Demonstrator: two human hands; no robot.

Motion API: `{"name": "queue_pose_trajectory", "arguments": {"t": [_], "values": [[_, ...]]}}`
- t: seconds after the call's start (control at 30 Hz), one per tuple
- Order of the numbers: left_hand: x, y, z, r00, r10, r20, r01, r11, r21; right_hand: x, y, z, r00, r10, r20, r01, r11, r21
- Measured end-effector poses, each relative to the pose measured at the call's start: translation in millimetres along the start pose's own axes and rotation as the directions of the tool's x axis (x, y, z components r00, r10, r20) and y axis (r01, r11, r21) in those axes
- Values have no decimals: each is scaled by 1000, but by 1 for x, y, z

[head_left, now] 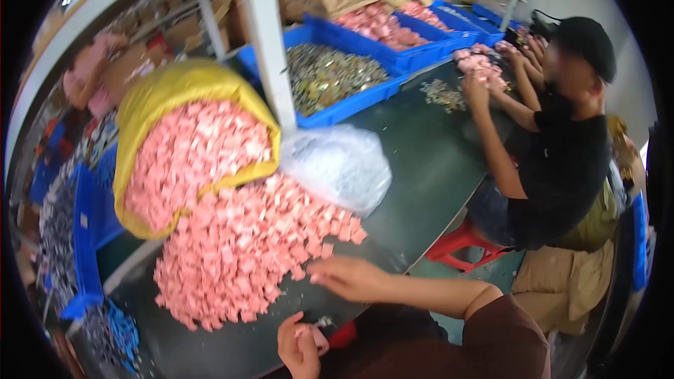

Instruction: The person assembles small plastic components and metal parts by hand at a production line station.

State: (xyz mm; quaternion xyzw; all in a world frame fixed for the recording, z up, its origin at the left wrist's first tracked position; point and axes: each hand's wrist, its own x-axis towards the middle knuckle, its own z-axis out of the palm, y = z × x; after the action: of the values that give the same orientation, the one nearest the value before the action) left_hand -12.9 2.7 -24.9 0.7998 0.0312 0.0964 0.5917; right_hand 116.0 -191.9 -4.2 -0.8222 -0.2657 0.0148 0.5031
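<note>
My left hand (298, 345) is low in the picture near the table's front edge, its fingers curled round a small pink plastic piece (319, 341). A small shiny bit (324, 321) shows just beside its fingertips; its kind is too small to make out. My right hand (345, 278) reaches in from the right, fingers stretched toward the near right edge of a heap of small pink plastic pieces (235, 249). Nothing shows in it, though it is slightly blurred. The heap spills from a yellow sack (193, 78) lying on its side, full of the same pieces.
A clear plastic bag of pale contents (340, 166) lies behind the heap. Blue trays of metal parts (330, 77) and pink pieces (382, 24) line the back beside a white post (265, 35). At right, a person in black (562, 161) sits on a red stool (463, 244), handling pink pieces.
</note>
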Motion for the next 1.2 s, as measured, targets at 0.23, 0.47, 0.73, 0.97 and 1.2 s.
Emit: {"name": "queue_pose_trajectory", "arguments": {"t": [0.23,0.47,0.73,0.97,1.2], "values": [[7,53,14,984,-136,117,163,949,-269,-36,-11,17,985,-85,152,43,965,258],[13,35,28,985,-151,84,172,914,-368,-34,-5,10,987,-126,99,107,978,182],[14,-14,34,976,22,-218,-40,996,-78,-37,-27,-5,969,1,248,-111,895,432],[21,5,40,949,267,-166,-224,945,240,-43,-25,26,982,93,165,-161,867,472],[14,-15,44,976,39,-213,-46,998,-32,-37,-19,20,967,62,246,-182,845,503]]}}
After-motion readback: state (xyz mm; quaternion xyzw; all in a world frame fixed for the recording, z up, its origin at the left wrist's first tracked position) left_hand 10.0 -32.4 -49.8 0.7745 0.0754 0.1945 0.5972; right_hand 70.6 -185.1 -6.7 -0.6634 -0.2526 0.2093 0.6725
